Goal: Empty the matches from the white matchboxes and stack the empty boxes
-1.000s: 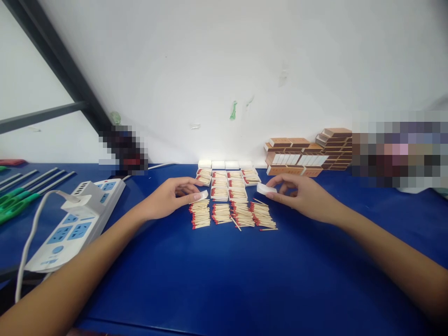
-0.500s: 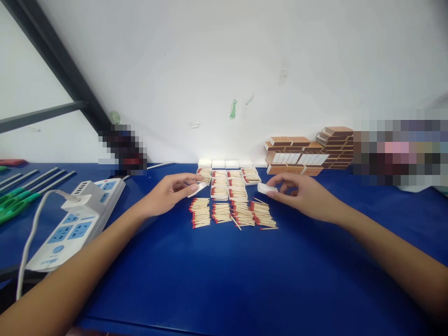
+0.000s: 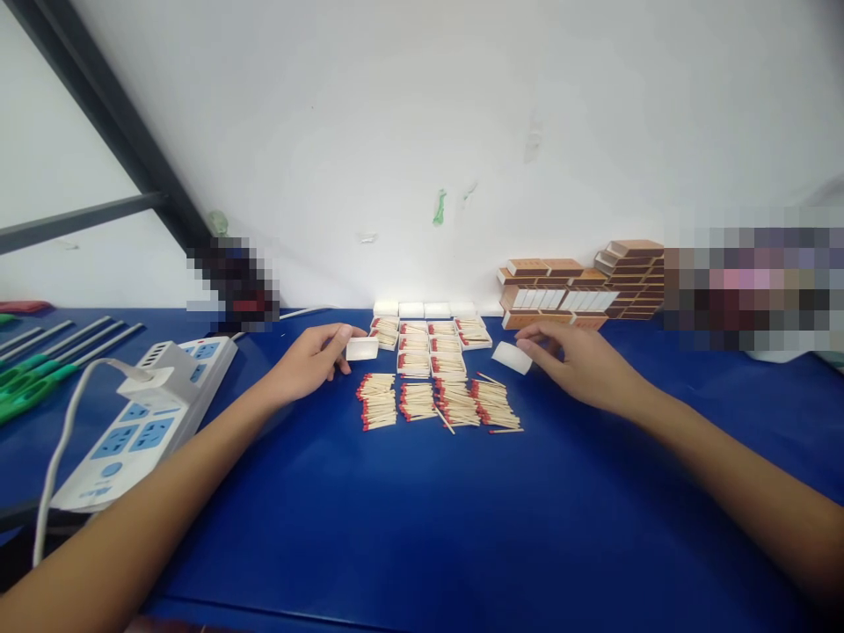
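My left hand (image 3: 316, 359) pinches a small white matchbox tray (image 3: 362, 349) at its left end. On the other side, my right hand (image 3: 568, 359) grips a second white tray (image 3: 512, 357), which is tilted. Between the hands stand white trays filled with red-tipped matches (image 3: 413, 345). Nearer the camera lie loose matches (image 3: 379, 402) in several piles on the blue table (image 3: 422, 519). A row of white trays (image 3: 411, 309) lines the foot of the wall behind the filled ones.
Stacked brown matchboxes (image 3: 560, 297) stand by the wall at the right. A white power strip (image 3: 141, 431) with a cable lies at the left, beside green-handled tools (image 3: 40, 378). A dark metal frame (image 3: 119, 114) rises at the left.
Both held trays have been turned in the fingers, so their broad faces now show. The left one is slightly further left. Boxes and matches on the table have not moved.
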The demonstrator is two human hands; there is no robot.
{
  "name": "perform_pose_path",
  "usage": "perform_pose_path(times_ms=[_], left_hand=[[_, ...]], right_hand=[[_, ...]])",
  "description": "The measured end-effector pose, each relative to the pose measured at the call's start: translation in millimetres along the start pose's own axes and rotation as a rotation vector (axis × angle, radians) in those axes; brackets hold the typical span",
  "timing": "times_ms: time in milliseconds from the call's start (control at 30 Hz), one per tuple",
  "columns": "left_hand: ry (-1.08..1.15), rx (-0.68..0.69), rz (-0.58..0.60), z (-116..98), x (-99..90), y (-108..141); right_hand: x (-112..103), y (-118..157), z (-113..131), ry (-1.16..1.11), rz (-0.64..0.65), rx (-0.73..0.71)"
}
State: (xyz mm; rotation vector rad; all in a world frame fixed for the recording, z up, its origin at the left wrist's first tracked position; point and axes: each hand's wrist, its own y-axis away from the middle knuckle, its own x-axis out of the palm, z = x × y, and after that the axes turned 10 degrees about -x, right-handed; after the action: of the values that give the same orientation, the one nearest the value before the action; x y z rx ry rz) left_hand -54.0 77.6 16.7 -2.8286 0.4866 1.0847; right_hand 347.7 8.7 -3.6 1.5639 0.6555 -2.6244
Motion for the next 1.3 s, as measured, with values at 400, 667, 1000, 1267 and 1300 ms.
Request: perform_pose_path(times_ms=[400,667,1000,1267,1300], left_hand=[[-0.443,0.261,-0.041,0.3,-6.1,6.4],[-0.421,0.28,-0.029,-2.1,-6.2,7.1],[-0.348,0.282,-0.17,-1.6,1.1,2.3],[-0.362,0.381,-0.207,-3.1,17.7,-2.0],[-0.35,0.379,-0.187,-2.8,18.9,-1.8]], right_hand=[[-1.8,2.4,3.5,0.087,0.094,-0.081],[-2.0,2.3,1.6,0.066,0.087,-0.082],[0.3,2.2,0.8,0.077,0.1,-0.084],[3.9,3.0,-1.2,0.091,0.082,-0.111],[4.0,3.2,-1.0,0.088,0.078,-0.111]])
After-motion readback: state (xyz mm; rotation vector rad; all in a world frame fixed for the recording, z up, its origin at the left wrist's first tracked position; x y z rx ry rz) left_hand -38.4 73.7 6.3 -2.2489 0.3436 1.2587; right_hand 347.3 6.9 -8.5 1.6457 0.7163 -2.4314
